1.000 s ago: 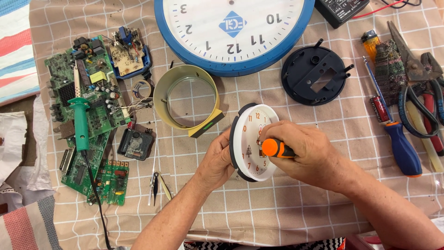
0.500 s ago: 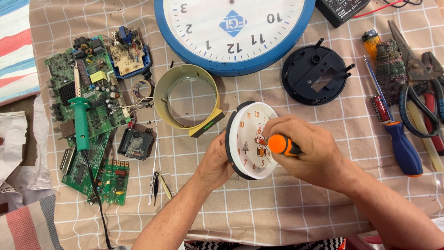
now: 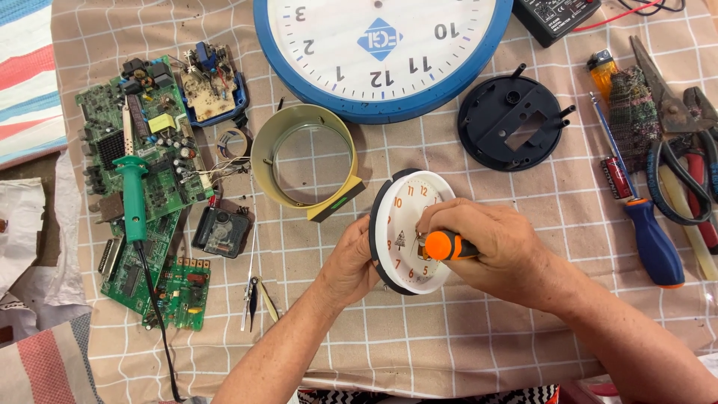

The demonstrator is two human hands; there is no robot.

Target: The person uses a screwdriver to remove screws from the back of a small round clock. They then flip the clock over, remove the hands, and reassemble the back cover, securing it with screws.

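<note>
My left hand (image 3: 350, 260) grips the left rim of a small round white clock face (image 3: 400, 224) with orange numerals and a black backing, holding it tilted up off the cloth. My right hand (image 3: 499, 251) is closed around an orange-handled screwdriver (image 3: 449, 245), whose tip points at the centre of the dial. The tip itself is hidden behind my fingers. A yellow-green round clock ring (image 3: 305, 161) lies just up and left of the dial. A black round back cover (image 3: 514, 123) lies up and right.
A big blue-rimmed wall clock (image 3: 381, 45) lies at the top. Green circuit boards (image 3: 142, 172), a green soldering iron (image 3: 134, 198) and a black clock movement (image 3: 223, 230) lie left. A blue screwdriver (image 3: 651, 239), pliers and scissors (image 3: 680, 172) lie right. Checked cloth (image 3: 419, 337) covers the table.
My right hand with the orange screwdriver has shifted slightly right and down over the dial, and the dial has tilted a little. My left hand keeps its grip.
</note>
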